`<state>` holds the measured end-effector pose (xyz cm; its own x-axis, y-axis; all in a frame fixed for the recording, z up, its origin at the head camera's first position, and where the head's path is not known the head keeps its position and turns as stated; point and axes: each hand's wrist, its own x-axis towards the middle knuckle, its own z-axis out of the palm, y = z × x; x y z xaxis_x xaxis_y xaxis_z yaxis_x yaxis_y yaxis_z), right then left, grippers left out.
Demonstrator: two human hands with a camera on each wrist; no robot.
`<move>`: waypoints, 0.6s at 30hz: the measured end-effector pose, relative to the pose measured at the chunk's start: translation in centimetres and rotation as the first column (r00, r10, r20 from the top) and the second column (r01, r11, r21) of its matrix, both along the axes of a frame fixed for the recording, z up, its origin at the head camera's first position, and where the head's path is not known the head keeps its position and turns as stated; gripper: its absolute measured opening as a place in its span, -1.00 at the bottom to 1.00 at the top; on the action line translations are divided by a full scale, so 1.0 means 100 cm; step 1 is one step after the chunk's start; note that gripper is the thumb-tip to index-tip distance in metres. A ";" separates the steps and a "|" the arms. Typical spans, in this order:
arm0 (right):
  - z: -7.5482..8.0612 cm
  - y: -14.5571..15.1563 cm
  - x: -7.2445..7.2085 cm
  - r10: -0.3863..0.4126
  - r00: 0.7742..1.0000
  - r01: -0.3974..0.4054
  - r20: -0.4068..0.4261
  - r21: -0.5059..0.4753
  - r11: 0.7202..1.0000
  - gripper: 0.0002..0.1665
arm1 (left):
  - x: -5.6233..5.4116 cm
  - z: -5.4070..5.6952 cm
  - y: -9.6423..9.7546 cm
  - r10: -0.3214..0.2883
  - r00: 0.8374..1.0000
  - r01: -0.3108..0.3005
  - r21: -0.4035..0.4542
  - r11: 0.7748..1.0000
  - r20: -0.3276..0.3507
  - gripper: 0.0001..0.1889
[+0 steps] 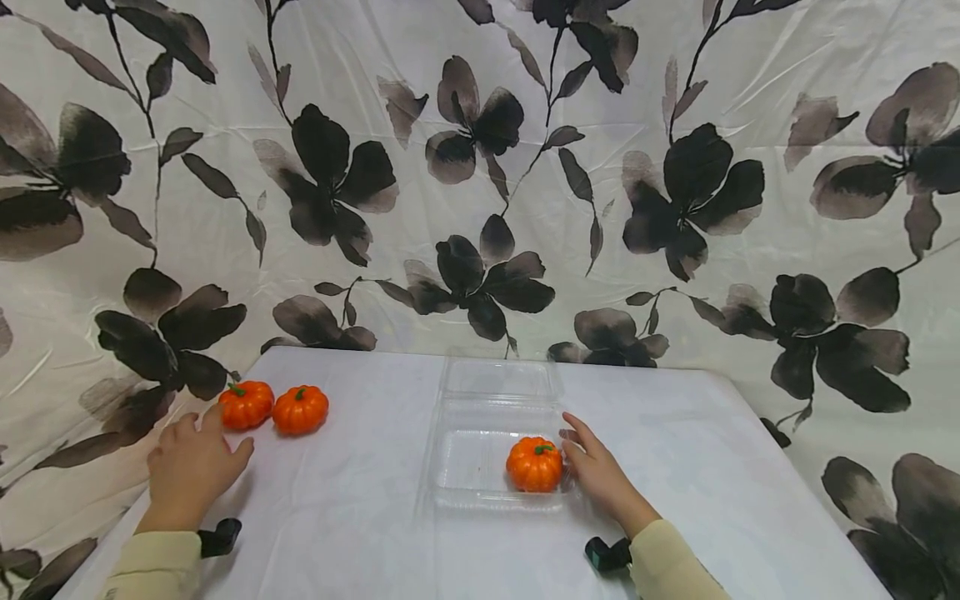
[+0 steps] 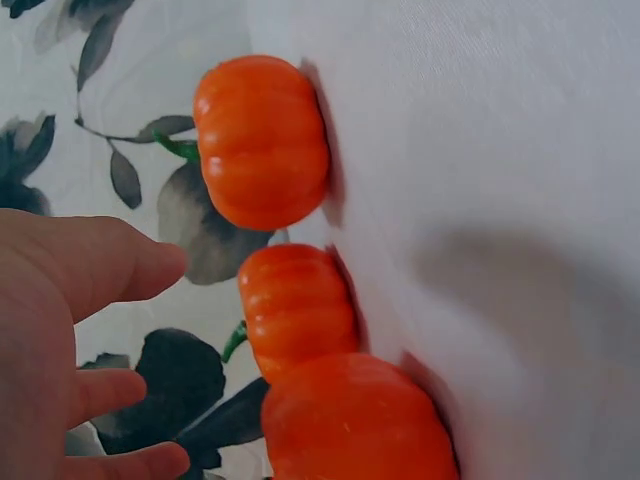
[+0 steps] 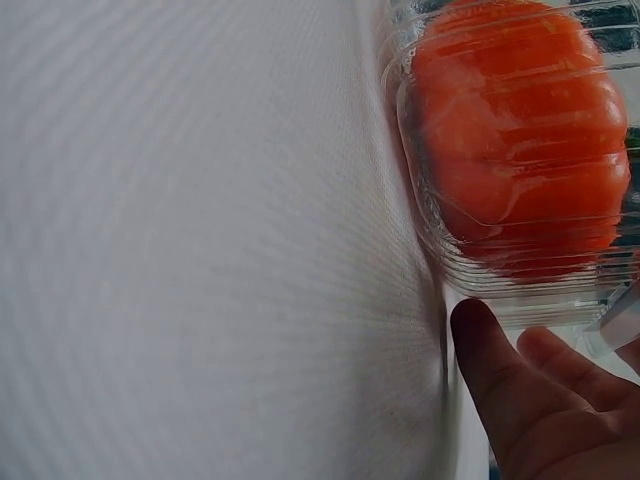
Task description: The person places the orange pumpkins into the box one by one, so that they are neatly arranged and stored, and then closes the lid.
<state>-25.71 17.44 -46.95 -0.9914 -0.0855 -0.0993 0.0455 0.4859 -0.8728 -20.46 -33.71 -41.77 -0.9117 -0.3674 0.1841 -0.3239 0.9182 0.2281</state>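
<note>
My left hand (image 1: 191, 471) hovers with fingers spread beside small orange pumpkins at the table's left. In the head view a left pumpkin (image 1: 246, 406) and a right pumpkin (image 1: 301, 410) stand side by side, green stems up. The left wrist view shows another, a large pumpkin (image 2: 355, 420), at its lower edge, apart from the fingers. A clear plastic clamshell box (image 1: 472, 462) lies with its lid folded back; one pumpkin (image 1: 535, 464) sits in the right of its base. My right hand (image 1: 600, 475) is at the box's right wall, fingertips at the rim, thumb low outside.
A white cloth covers the table (image 1: 360, 517). Behind it hangs a floral curtain (image 1: 465, 167). The open lid (image 1: 501, 379) points toward the table's back edge. Dark wrist cameras sit on both wrists, the left camera (image 1: 220, 537) and the right camera (image 1: 607, 554).
</note>
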 end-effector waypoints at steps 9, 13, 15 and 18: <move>0.001 0.001 0.002 0.003 1.000 -0.003 -0.002 -0.006 1.000 -0.36 | -0.005 -0.009 -0.018 0.050 0.998 -0.052 0.056 0.997 0.039 -0.12; 0.001 0.001 0.003 0.003 1.000 -0.003 -0.002 -0.005 1.000 -0.37 | -0.007 -0.010 -0.025 0.075 0.995 -0.081 0.084 0.993 0.071 -0.09; 0.001 0.001 0.002 0.003 1.000 -0.004 -0.008 -0.006 1.000 -0.37 | -0.008 -0.009 -0.028 0.079 0.994 -0.087 0.103 0.991 0.082 -0.08; 0.001 0.002 0.002 0.003 1.000 -0.003 -0.013 -0.008 1.000 -0.37 | -0.007 -0.008 -0.031 0.077 0.993 -0.088 0.133 0.987 0.087 -0.08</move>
